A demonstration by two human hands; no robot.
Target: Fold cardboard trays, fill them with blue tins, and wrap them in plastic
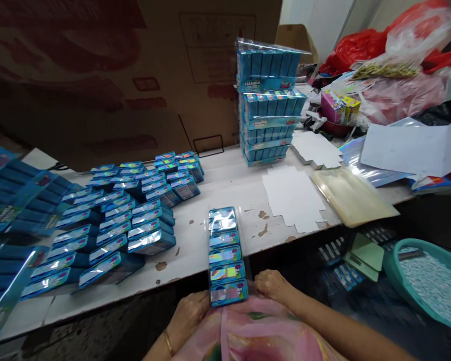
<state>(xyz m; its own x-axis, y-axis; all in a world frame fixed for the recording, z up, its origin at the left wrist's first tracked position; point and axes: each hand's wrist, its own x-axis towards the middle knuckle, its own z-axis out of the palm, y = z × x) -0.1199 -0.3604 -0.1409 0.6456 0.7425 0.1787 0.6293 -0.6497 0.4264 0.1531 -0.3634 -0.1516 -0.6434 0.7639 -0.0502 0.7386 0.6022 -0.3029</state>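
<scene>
A row of several small blue boxes wrapped in a clear plastic sleeve (225, 255) lies from the table's front edge onto my lap. My left hand (190, 313) is curled against the near left end of the sleeve. My right hand (273, 285) rests with fingers bent against its near right end. Both hands hold the sleeve's lower end between them.
Many loose blue boxes (124, 220) lie in rows on the white table (229, 188) at left. A tall stack of wrapped packs (266, 115) stands at the back. Flat white cardboard cutouts (293, 198) and clear bags (351, 195) lie at right. A teal basin (428, 286) sits low right.
</scene>
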